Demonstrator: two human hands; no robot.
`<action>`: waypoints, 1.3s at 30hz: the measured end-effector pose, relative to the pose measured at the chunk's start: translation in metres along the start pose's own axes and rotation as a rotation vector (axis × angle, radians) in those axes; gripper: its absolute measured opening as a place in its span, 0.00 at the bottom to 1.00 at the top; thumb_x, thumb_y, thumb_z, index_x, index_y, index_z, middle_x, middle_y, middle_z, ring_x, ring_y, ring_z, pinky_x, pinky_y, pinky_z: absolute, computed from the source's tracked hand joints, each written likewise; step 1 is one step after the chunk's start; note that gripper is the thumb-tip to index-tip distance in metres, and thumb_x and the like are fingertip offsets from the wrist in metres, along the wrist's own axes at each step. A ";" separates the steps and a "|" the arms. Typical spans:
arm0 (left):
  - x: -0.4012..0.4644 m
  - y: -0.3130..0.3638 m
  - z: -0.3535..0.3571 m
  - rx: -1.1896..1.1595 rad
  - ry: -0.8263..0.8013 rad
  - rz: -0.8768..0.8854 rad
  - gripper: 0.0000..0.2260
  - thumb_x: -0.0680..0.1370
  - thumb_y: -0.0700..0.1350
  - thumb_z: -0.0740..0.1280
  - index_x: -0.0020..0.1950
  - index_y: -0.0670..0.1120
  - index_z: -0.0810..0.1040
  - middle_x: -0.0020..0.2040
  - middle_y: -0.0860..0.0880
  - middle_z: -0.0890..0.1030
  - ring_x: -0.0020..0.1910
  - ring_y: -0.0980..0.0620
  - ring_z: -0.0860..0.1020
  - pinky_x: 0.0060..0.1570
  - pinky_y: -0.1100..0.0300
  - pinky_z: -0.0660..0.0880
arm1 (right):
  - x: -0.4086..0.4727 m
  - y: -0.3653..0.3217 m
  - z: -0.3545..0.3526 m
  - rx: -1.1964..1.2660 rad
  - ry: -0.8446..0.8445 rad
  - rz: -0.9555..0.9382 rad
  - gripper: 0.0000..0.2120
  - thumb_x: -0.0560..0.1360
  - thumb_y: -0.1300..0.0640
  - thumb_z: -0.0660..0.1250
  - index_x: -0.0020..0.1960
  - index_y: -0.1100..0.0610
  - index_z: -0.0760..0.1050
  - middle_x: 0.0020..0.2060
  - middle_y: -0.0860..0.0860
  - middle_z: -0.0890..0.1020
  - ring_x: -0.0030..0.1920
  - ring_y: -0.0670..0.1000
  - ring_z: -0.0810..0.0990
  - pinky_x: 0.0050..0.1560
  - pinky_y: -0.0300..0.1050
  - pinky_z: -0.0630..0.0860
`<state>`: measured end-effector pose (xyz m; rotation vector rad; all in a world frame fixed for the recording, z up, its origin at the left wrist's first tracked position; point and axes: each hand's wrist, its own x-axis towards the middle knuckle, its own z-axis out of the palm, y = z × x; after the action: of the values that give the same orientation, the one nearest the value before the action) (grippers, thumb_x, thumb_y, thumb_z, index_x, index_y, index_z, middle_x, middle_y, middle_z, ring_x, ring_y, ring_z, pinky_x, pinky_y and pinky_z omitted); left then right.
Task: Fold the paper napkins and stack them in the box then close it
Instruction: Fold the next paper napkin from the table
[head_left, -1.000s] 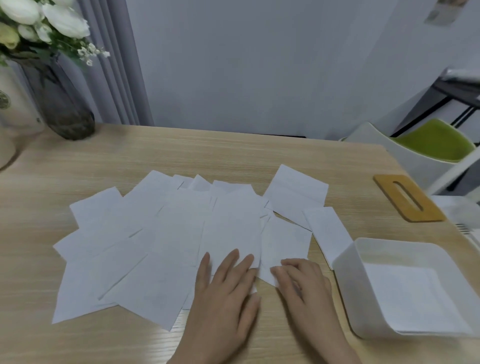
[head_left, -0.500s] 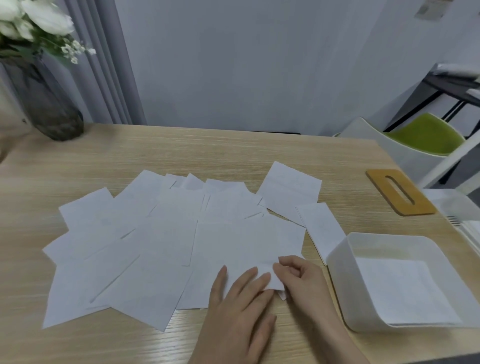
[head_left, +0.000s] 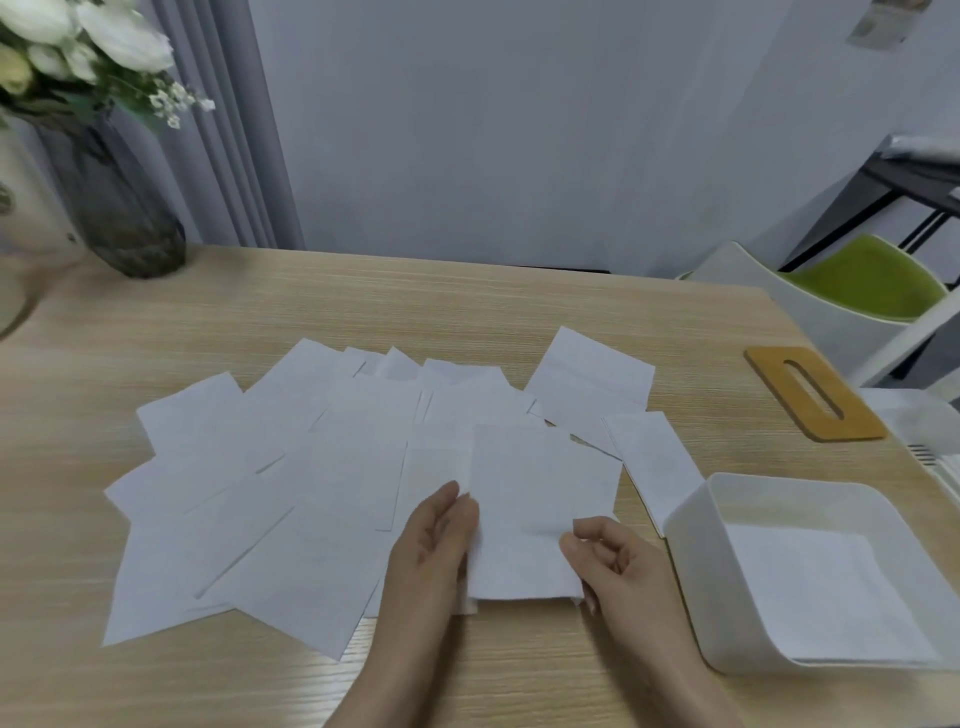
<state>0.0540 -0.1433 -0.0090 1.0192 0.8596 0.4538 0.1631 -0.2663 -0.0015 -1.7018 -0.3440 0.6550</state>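
Several white paper napkins (head_left: 291, 467) lie spread and overlapping across the wooden table (head_left: 467, 301). One napkin (head_left: 519, 514) is raised between my hands near the front edge. My left hand (head_left: 431, 551) holds its left edge with nearly straight fingers, thumb hidden behind the paper. My right hand (head_left: 618, 561) pinches its right edge with curled fingers. The open white box (head_left: 691, 525) stands at the right, with a folded napkin (head_left: 815, 587) lying flat inside. Its wooden lid (head_left: 815, 395) with a slot lies behind the box.
A dark glass vase (head_left: 124, 218) with white flowers stands at the table's back left corner. A white chair with a green seat (head_left: 867, 280) is beyond the right edge. Another white container (head_left: 930, 431) sits at the far right.
The napkin that both hands pressed flat on the table is now lifted between them, one hand at each side edge. The view has shifted slightly.
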 end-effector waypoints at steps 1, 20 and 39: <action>0.001 0.001 -0.002 -0.014 -0.015 -0.036 0.15 0.78 0.49 0.68 0.64 0.51 0.77 0.57 0.53 0.84 0.55 0.57 0.82 0.58 0.56 0.77 | 0.000 0.000 0.002 -0.009 -0.013 0.002 0.04 0.76 0.65 0.67 0.42 0.60 0.77 0.20 0.46 0.72 0.22 0.42 0.66 0.25 0.31 0.63; 0.005 0.013 -0.090 -0.066 0.264 0.124 0.09 0.78 0.35 0.65 0.53 0.43 0.82 0.47 0.44 0.86 0.46 0.45 0.84 0.48 0.49 0.78 | 0.013 -0.010 0.075 -0.202 -0.165 -0.026 0.07 0.74 0.59 0.69 0.49 0.50 0.81 0.37 0.52 0.82 0.33 0.46 0.77 0.34 0.34 0.73; 0.016 0.003 -0.124 -0.084 0.306 0.173 0.12 0.72 0.40 0.68 0.53 0.51 0.82 0.50 0.50 0.86 0.50 0.47 0.83 0.47 0.52 0.78 | 0.064 -0.018 0.145 -0.344 -0.141 0.044 0.24 0.67 0.55 0.73 0.61 0.49 0.69 0.39 0.46 0.79 0.43 0.47 0.78 0.50 0.49 0.75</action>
<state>-0.0350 -0.0631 -0.0438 0.9645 1.0185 0.8018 0.1307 -0.1109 -0.0171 -1.9981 -0.5442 0.7843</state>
